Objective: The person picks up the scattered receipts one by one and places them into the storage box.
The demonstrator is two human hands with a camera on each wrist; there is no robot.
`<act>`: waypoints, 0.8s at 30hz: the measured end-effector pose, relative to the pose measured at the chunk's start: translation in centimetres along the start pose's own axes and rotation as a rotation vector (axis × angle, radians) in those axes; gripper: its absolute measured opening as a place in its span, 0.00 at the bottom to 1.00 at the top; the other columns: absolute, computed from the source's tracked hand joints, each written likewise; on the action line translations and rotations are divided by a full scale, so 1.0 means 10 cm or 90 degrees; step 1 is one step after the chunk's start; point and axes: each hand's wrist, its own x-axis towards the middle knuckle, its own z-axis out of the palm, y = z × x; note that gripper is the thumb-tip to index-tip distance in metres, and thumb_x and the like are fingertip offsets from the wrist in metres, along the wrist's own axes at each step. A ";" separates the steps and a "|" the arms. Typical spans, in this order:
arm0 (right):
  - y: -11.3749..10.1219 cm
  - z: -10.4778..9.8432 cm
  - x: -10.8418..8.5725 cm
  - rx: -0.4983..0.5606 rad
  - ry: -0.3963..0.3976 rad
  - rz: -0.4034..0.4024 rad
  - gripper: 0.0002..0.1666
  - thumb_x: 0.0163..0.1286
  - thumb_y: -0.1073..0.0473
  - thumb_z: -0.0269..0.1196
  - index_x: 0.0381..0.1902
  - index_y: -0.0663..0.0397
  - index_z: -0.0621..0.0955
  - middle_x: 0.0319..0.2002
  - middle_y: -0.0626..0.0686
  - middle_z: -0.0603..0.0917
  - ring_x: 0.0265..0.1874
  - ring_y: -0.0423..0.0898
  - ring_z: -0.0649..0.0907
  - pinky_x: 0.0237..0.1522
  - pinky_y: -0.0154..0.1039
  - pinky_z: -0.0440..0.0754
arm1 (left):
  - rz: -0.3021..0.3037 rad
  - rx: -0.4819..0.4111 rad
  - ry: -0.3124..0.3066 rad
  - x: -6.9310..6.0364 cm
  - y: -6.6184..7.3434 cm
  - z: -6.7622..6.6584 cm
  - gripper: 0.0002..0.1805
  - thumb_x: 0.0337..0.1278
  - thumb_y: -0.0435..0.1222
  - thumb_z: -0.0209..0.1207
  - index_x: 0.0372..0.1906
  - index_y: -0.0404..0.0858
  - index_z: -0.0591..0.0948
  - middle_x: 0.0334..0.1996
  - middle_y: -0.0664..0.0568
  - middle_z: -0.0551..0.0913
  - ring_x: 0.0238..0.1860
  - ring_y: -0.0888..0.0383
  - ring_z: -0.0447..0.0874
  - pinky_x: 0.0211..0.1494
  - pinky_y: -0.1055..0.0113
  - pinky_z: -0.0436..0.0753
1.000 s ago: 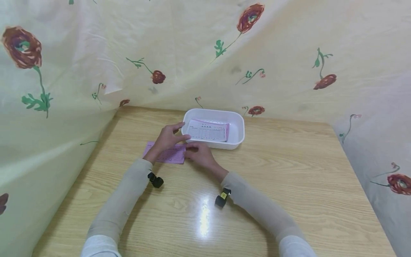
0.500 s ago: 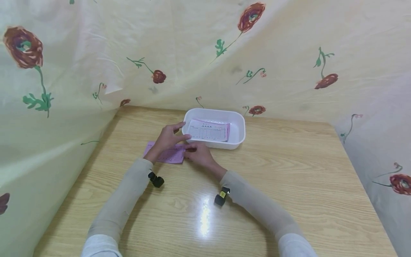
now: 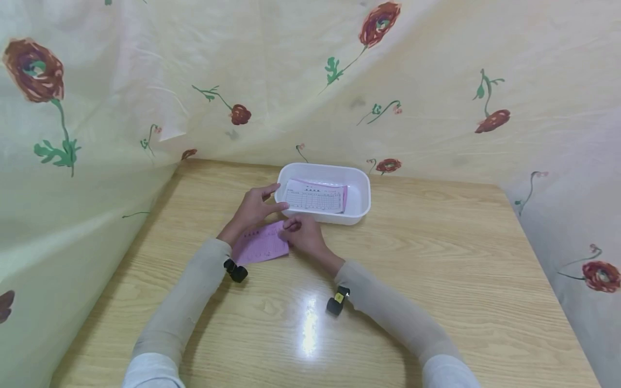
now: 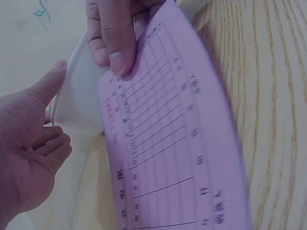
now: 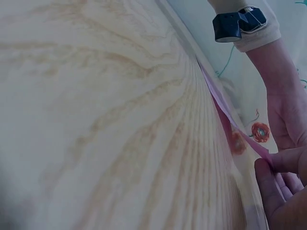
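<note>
My right hand [image 3: 305, 235] pinches the top right corner of a pink printed form slip [image 3: 262, 243] between thumb and fingertips. The pink slip [image 4: 163, 139] is raised and slightly bowed in the left wrist view, showing ruled lines and a red number. My left hand [image 3: 252, 209] grips the left end of a white plastic box [image 3: 363, 207], its thumb at the rim. A white printed form [image 3: 315, 198] lies inside the box on top of pink paper. In the right wrist view the pink slip [image 5: 224, 103] appears edge-on, partly above the table.
The box stands near the back edge of the wooden table [image 3: 436, 258]. A flowered cloth [image 3: 271, 81] hangs behind the table and along both sides. Small black cameras [image 3: 236, 271] are strapped to both wrists.
The pink slip has come toward the person and to the right, tilting as my right hand lifts its corner. The left hand and the box have stayed in place.
</note>
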 end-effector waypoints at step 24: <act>0.05 -0.42 -0.20 -0.098 -0.033 0.031 0.20 0.64 0.64 0.71 0.54 0.64 0.84 0.45 0.59 0.90 0.44 0.50 0.89 0.45 0.39 0.90 | -0.012 0.014 0.002 0.00 0.02 0.00 0.43 0.56 0.47 0.74 0.73 0.36 0.70 0.75 0.45 0.67 0.75 0.47 0.66 0.76 0.59 0.71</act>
